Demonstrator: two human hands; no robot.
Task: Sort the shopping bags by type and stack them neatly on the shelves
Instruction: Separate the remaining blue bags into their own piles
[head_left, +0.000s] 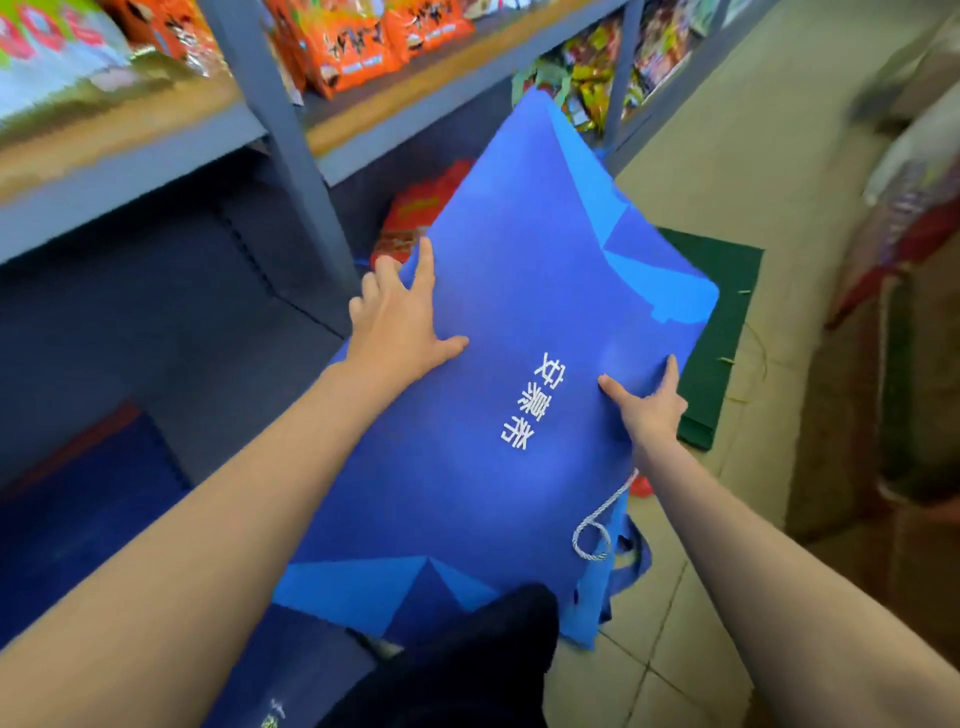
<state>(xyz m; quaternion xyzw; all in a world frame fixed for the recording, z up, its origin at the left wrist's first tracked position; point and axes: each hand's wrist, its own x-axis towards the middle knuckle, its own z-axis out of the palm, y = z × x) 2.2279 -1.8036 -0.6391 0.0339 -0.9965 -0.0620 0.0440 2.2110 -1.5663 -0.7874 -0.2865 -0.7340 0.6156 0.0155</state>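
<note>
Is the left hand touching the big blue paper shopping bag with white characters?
Touching. In the head view the left hand lies flat on the blue paper shopping bag, fingers spread over its left edge.

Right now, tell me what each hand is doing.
Left hand: open, fingers spread flat on the blue bag.
Right hand: gripping the blue bag's right edge, thumb on top.

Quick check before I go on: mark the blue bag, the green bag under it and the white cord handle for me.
blue bag (524, 291), head view, on its flat top face.
green bag (727, 291), head view, on the strip showing right of the blue one.
cord handle (592, 538), head view, on the loop near the bag's lower edge.
</note>
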